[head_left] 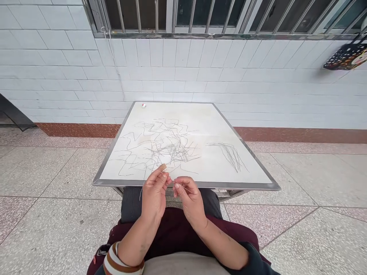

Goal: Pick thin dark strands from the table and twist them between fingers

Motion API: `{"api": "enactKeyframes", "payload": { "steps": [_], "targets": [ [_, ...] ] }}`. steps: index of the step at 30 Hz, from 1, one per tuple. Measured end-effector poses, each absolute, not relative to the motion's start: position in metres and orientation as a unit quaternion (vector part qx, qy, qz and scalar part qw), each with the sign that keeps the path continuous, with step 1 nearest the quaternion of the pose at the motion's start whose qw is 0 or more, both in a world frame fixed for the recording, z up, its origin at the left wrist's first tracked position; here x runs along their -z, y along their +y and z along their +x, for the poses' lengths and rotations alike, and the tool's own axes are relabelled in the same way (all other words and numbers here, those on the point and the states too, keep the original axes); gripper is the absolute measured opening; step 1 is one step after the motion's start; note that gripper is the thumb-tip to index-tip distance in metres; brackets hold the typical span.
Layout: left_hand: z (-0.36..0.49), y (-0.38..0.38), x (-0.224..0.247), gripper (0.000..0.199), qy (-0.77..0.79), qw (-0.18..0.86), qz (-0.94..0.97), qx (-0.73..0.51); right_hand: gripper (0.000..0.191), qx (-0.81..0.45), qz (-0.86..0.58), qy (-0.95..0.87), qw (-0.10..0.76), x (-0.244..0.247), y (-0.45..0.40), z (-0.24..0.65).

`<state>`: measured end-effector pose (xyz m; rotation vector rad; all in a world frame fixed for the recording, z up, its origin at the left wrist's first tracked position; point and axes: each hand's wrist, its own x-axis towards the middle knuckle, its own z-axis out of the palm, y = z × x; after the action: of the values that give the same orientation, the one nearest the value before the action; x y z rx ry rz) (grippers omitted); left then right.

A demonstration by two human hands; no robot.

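My left hand and my right hand are close together just over the near edge of the white table. Both pinch a thin wire, thumb against fingers, and a short stretch of it shows between the fingertips. A thin end hangs down beside the left hand; whether it belongs to the same wire I cannot tell. Beyond the hands lies a loose tangle of bent thin wires. To the right, a bundle of straighter wires rests on the tabletop.
A small red and white object sits at the table's far left corner. Behind the table stands a white tiled wall with a barred window. A dotted bag hangs at the upper right. My legs are under the near edge.
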<state>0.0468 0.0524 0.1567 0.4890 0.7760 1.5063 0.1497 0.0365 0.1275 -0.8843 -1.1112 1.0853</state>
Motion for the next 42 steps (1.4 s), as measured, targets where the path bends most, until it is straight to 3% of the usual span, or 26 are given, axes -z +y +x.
{"api": "enactKeyframes", "payload": {
  "steps": [6, 18, 26, 33, 42],
  "targets": [
    [0.052, 0.047, -0.162, 0.031, 0.331, 0.659, 0.154, -0.657, 0.007, -0.428, -0.365, -0.484, 0.670, -0.126, 0.036, 0.147],
    [0.057, 0.044, -0.158, 0.031, 0.370, 0.586, 0.279, -0.665, 0.009, -0.493, -0.359, -0.442, 0.658, -0.133, 0.034, 0.149],
    [0.052, 0.046, -0.153, 0.032, 0.372, 0.593, 0.291, -0.653, 0.009, -0.517, -0.354, -0.431, 0.650, -0.128, 0.033, 0.152],
    [0.044, 0.048, -0.152, 0.033, 0.417, 0.562, 0.374, -0.609, 0.014, -0.504, -0.392, -0.492, 0.592, -0.123, 0.037, 0.165],
    [0.041, 0.044, -0.153, 0.033, 0.478, 0.510, 0.469, -0.540, 0.022, -0.583, -0.401, -0.492, 0.507, -0.127, 0.037, 0.178]
  ]
}}
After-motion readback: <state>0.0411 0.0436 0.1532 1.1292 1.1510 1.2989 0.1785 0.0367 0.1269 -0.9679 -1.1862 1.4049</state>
